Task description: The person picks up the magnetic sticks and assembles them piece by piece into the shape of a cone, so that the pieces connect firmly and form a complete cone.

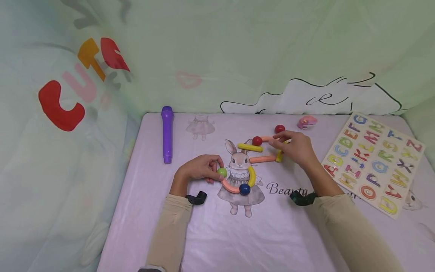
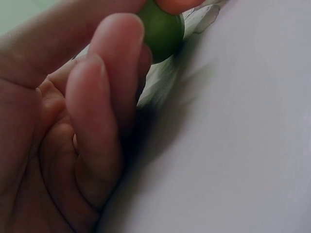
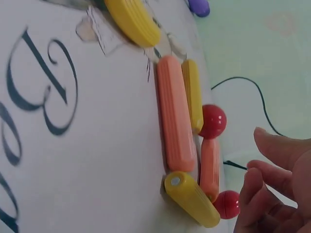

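My left hand (image 1: 203,167) pinches a green ball (image 1: 222,172) between thumb and index finger. A curved orange rod (image 1: 231,187) runs from that ball to a blue ball (image 1: 244,189), and a curved yellow rod (image 1: 252,176) rises from there. My right hand (image 1: 297,147) hovers by a straight orange rod (image 3: 210,165) with a red ball (image 3: 214,121) at one end and another red ball (image 3: 227,204) near the other. In the right wrist view its thumb and fingers stand apart, holding nothing. Nearby lie a longer orange rod (image 1: 263,159), a yellow rod (image 1: 250,147) and a yellow piece (image 3: 192,199) with a metal end.
A purple toy microphone (image 1: 167,134) lies at the back left of the table (image 1: 217,241). A small pink toy (image 1: 307,121) sits at the back. On the right is a letter puzzle board (image 1: 375,162). Printed cloth hangs behind and at the left.
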Demonstrator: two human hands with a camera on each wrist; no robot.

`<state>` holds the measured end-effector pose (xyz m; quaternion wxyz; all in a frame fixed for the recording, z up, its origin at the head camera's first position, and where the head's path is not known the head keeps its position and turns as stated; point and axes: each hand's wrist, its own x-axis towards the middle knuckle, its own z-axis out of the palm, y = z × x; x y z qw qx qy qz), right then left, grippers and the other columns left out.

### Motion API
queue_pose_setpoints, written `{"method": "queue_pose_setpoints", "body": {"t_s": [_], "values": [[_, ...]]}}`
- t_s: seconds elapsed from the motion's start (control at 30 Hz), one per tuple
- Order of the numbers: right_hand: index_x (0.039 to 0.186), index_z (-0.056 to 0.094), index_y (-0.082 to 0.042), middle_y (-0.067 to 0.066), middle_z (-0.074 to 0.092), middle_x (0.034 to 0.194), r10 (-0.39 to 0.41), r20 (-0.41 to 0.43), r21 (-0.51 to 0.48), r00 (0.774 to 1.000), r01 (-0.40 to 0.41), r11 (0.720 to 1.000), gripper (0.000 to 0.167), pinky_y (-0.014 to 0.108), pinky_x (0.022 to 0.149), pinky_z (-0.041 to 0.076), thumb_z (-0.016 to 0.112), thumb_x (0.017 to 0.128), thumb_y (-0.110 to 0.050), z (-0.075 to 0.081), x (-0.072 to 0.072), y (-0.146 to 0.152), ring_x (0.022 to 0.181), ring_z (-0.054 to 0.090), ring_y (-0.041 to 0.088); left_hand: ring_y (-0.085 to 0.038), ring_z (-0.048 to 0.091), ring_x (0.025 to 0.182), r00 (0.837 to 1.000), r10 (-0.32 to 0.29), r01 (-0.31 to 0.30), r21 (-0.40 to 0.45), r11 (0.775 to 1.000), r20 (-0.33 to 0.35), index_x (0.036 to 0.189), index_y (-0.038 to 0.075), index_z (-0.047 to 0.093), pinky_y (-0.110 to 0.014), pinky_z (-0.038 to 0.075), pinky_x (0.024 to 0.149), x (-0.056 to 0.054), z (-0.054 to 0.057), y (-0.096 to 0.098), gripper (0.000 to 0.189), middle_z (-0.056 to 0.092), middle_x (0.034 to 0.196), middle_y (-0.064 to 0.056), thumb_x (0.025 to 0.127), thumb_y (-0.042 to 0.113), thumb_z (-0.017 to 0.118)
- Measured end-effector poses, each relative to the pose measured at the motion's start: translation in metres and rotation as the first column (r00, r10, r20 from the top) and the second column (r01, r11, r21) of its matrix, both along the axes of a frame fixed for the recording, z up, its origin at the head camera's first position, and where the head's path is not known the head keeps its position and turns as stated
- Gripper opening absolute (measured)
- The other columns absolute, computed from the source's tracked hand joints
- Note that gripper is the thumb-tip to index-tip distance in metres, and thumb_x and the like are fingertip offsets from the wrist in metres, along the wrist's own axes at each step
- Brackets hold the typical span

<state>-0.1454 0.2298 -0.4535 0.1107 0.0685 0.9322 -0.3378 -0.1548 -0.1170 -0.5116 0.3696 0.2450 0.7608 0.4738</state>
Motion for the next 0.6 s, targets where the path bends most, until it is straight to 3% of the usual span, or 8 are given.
{"method": "queue_pose_setpoints", "body": {"t_s": [0.13,0.33,0.5,0.6], "values": [[0.13,0.067,-0.008,0.017,0.065,0.111,-0.012,-0.04,0.063,0.999,0.014,0.998,0.055,0.029,0.064,0.045,0.072,0.093,-0.048,-0.003,-0.008,0.003,0.1,0.051,0.03,-0.015,0.062,0.056,1.0,0.005,-0.005,0.004,1.0,0.009,0.111,0.011,0.063,-0.026,0.05,0.06,0.0,0.0,0.0,0.035,0.062,0.069,-0.003,0.085,0.02,0.085],[0.131,0.067,-0.005,0.019,0.065,0.108,-0.024,-0.042,0.071,0.999,0.027,0.997,0.052,0.031,0.064,0.046,0.074,0.093,-0.04,-0.014,-0.017,0.004,0.101,0.05,0.032,-0.015,0.063,0.057,1.0,0.002,-0.002,0.008,1.0,0.003,0.112,0.012,0.063,-0.026,0.051,0.061,0.0,0.001,-0.001,0.036,0.062,0.07,-0.003,0.085,0.021,0.085],[0.132,0.067,-0.006,0.022,0.063,0.127,-0.044,-0.015,0.071,0.999,0.045,0.996,0.052,0.042,0.081,0.052,0.073,0.094,-0.041,-0.022,-0.022,0.002,0.116,0.05,0.039,-0.014,0.063,0.057,1.0,-0.002,0.002,0.007,1.0,-0.004,0.112,0.012,0.063,-0.026,0.05,0.062,0.0,0.0,-0.001,0.036,0.062,0.07,-0.002,0.085,0.022,0.085],[0.132,0.067,-0.007,0.024,0.058,0.139,-0.041,0.01,0.07,0.999,0.041,0.997,0.052,0.043,0.081,0.052,0.073,0.094,-0.042,-0.026,-0.024,0.001,0.119,0.049,0.04,-0.015,0.063,0.057,1.0,-0.001,0.001,0.006,1.0,-0.003,0.112,0.012,0.063,-0.026,0.051,0.062,-0.001,0.0,-0.001,0.036,0.062,0.07,-0.002,0.085,0.022,0.085]]}}
